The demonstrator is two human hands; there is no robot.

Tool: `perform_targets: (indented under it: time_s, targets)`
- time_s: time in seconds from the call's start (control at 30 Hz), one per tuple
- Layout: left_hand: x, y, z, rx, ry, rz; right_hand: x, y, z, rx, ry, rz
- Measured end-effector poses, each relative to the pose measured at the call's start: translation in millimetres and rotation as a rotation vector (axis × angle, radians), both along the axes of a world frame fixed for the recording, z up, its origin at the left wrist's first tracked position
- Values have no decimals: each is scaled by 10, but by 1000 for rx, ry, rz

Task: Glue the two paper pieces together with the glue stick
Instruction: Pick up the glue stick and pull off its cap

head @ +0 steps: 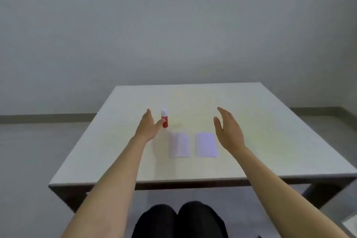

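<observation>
Nearest the bench's [289, 150] front edge, the two paper pieces [193, 144] lay flat side by side, long axes running toward the far edge. Beyond their left corner the glue stick [164, 120] stood upright, long axis vertical, white cap pointing up. The left hand [147, 128] was spread and unclenched just beside it, thumb nearly touching; the right hand [229, 131], also empty, hovered well apart, so I judged the left better placed

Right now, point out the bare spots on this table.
Free: table right of the right hand, the far strip, and the near edge before both papers. Crowded: left hand against the glue stick.
</observation>
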State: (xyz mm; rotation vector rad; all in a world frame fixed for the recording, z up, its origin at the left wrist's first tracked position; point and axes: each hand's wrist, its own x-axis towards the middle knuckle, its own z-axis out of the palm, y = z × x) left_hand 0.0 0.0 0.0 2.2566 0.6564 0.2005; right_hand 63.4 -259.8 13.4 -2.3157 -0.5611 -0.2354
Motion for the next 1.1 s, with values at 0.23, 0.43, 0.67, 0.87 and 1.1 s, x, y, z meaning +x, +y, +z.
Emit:
perform_targets:
  time_s: [0.23, 0.43, 0.67, 0.87, 1.1]
  targets:
    - [371, -97, -165, -114, -120, 138, 162, -27, -295, 27, -23, -4]
    - [333, -276, -220, -170, -355, 174, 115, 190, -411, 196, 40, 40]
    - [194, -426, 88, 318, -326, -198, 185, 602, 55, 522, 582, 9]
    - [108, -521, 185, 604, -380, -285, 261, 642, 163, 264, 724, 148]
    - [123, -571, 187, 643, -372, -260, 256, 548, 197, 324, 863, 293]
